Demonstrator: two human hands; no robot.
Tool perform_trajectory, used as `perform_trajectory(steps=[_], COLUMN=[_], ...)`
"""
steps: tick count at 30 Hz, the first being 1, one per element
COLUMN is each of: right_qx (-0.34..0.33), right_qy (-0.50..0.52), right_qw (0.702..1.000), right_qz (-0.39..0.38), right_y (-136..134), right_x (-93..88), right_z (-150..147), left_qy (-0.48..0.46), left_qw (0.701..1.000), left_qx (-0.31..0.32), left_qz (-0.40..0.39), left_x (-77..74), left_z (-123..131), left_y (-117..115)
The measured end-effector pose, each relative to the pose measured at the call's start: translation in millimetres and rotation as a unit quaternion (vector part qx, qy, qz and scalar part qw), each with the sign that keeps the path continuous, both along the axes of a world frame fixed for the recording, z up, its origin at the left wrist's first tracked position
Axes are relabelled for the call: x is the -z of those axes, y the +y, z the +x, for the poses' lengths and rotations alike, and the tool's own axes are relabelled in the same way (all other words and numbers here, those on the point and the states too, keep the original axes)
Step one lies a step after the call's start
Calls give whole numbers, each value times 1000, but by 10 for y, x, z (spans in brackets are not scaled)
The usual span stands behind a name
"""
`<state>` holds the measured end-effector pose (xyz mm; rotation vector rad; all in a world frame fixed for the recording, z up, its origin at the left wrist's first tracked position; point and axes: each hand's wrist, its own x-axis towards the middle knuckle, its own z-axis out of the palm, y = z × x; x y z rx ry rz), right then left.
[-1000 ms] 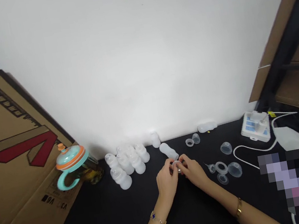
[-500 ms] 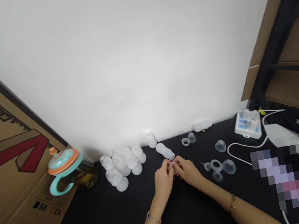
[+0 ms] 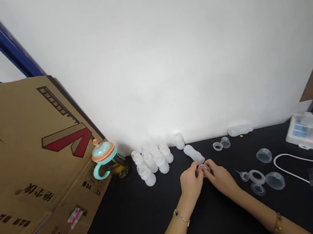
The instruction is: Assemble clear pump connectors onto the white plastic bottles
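My left hand [image 3: 191, 181] and my right hand [image 3: 218, 174] meet over the middle of the black table. Between their fingertips they pinch a small clear round baby bottle part [image 3: 203, 167]; the fingers partly hide it, and it looks like a collar ring. Just beyond it a white baby bottle body [image 3: 193, 154] lies on its side. To the left stands a cluster of assembled white baby bottles [image 3: 151, 162]. Right of my right hand lie a clear collar ring [image 3: 257, 176], a teat with a thin tube [image 3: 243, 175], a round disc [image 3: 258, 189] and a dome cap [image 3: 275, 180].
Another dome cap [image 3: 264, 155] lies farther back. Near the wall are a bottle body [image 3: 179, 141], a ring [image 3: 218, 146] beside a cap [image 3: 225, 142], and a lying bottle [image 3: 240, 130]. A lidded cup [image 3: 106, 160] stands by a cardboard box [image 3: 25, 128]. At right is a corded power strip [image 3: 309, 133].
The camera view has turned left, so everything sits farther right in the picture. Both hands still pinch the small clear part together, with only slight finger movement.
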<state>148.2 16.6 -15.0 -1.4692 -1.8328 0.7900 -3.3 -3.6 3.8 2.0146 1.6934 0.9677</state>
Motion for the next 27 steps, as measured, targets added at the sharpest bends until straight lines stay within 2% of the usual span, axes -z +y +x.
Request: perform_trajectory(steps=[3, 7, 11, 16, 27], right_qx=[-10, 5, 22, 5, -28], right_qy=[-20, 32, 26, 36, 101], right_qw=[1000, 999, 999, 999, 994], right_qz=[10, 18, 10, 4, 15], right_y=[-9, -28, -44, -56, -72], right_x=[-32, -54, -71, -84, -92], right_z=[2, -23, -30, -23, -45], left_qy=[26, -45, -116, -108, -166], left_qw=[999, 997, 991, 994, 984], left_qx=[-1, -40, -7, 10, 50], left_qz=[21, -39, -69, -34, -29], left_x=[-39, -53, -34, -37, 10], left_z=[-27, -22, 1, 4, 20], left_y=[3, 12, 12, 8, 12])
